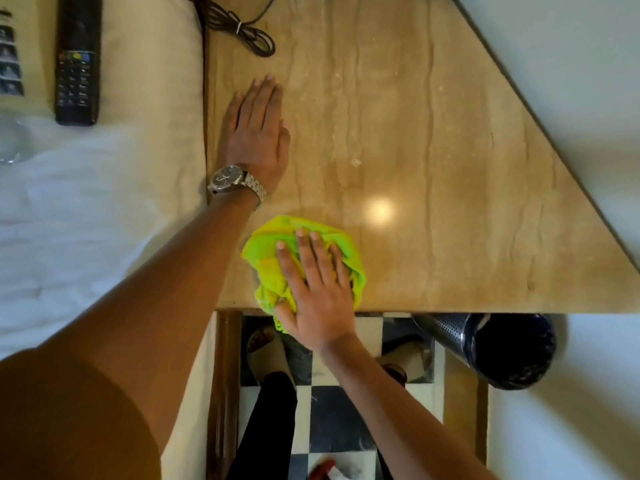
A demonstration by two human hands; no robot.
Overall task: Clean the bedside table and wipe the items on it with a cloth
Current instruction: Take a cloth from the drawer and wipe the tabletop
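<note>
The bedside table (433,133) has a tan marble-like top that narrows toward the far end. A bunched lime-green cloth (266,271) lies near the table's front edge. My right hand (318,292) presses flat on top of the cloth, fingers spread over it. My left hand (258,133), with a metal wristwatch, rests flat and empty on the table's left side, fingers together and pointing away from me. A coiled black cable (242,29) lies at the far left of the tabletop.
A black remote control (78,60) and a clear glass (12,140) lie on the white bed to the left. A perforated metal waste bin (491,348) stands below the table's front right. My feet stand on a checkered floor (332,417).
</note>
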